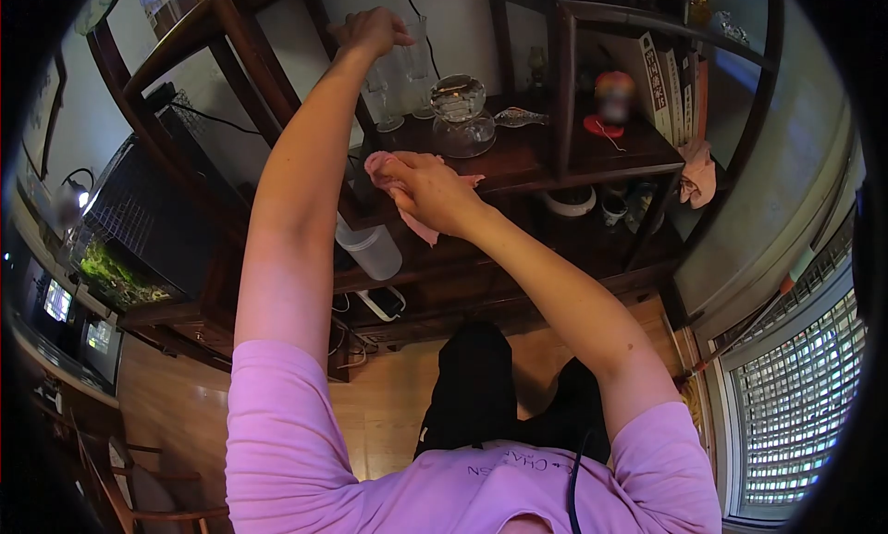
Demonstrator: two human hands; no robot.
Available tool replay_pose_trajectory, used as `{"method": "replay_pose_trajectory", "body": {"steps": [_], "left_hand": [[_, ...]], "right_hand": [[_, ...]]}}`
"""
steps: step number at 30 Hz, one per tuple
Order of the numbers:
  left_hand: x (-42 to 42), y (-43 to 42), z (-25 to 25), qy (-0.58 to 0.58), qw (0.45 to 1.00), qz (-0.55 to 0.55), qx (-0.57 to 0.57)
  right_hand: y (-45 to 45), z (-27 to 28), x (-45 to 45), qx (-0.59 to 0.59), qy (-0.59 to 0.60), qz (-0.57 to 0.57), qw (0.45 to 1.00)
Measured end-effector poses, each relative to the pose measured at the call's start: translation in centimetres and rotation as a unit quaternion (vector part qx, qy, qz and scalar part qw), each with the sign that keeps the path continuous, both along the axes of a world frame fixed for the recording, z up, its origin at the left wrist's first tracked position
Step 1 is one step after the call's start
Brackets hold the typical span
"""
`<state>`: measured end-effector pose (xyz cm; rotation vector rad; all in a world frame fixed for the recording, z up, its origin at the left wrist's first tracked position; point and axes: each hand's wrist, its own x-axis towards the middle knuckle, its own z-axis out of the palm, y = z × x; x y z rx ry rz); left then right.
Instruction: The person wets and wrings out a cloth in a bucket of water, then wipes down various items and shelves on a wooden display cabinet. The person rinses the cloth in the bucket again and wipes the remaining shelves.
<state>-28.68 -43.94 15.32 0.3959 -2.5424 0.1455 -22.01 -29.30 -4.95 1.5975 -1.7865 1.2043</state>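
Note:
My left hand reaches up to the back of the shelf, its bent fingers at the rim of a tall clear glass; the grip is partly hidden. Another clear glass stands below that hand. Closed around a crumpled pink cloth, my right hand is over the shelf's front edge. Just behind it sits a round glass vessel with a clear glass ball on top. A clear ornate glass piece lies to its right.
Dark wooden shelving holds a red-based figure and upright books. Another pink cloth hangs at the right. Below are a translucent container, a white bowl and a small cup. A planted tank is left.

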Motion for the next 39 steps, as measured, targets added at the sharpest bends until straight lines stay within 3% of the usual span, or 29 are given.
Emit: {"method": "replay_pose_trajectory", "body": {"steps": [3,9,15,18,20,24,27,29,30,32,34,37,39], "left_hand": [[-2.7,-3.5,-0.4,0.019,0.996,-0.083,0.018],[-2.3,-3.8,-0.3,0.001,0.991,-0.109,0.079],[-3.8,-4.6,-0.8,0.019,0.992,-0.122,0.025],[-3.6,-4.8,-0.7,0.011,0.993,-0.118,0.023],[-2.1,-3.1,-0.2,-0.005,0.993,-0.109,0.043],[-1.7,-2.3,0.0,-0.018,0.993,-0.112,0.032],[-1.5,-2.1,0.1,-0.013,0.994,-0.106,0.019],[-2.1,-3.1,0.0,-0.014,0.992,-0.121,0.012],[-2.5,-3.4,0.1,-0.015,0.990,-0.139,0.004],[-2.6,-3.7,0.3,-0.017,0.989,-0.147,0.002],[-3.4,-4.0,0.2,-0.019,0.988,-0.155,0.001],[-5.0,-3.9,-0.3,0.068,0.995,-0.067,-0.023],[-3.3,-2.8,0.3,-0.031,0.997,-0.070,-0.002]], "right_hand": [[0.1,0.1,0.2,0.009,0.003,-0.001,1.000],[0.1,0.1,0.1,0.001,0.018,-0.013,1.000],[0.1,0.4,0.1,-0.005,0.018,-0.014,1.000],[0.6,1.1,0.2,0.051,0.016,0.037,0.998],[2.1,3.0,2.3,0.176,0.081,-0.125,0.973],[0.6,4.4,3.4,0.279,0.113,-0.205,0.931],[0.0,5.7,3.1,0.255,0.082,-0.199,0.943],[0.5,7.3,1.8,0.131,-0.104,-0.015,0.986],[1.0,8.4,1.6,0.044,-0.144,0.004,0.989],[3.0,13.2,2.6,0.042,-0.201,-0.107,0.973],[3.6,16.1,-0.4,0.003,-0.211,-0.150,0.966],[3.8,19.0,-4.2,-0.077,-0.140,-0.213,0.964],[2.4,19.1,-9.6,-0.050,-0.060,-0.348,0.934]]}}
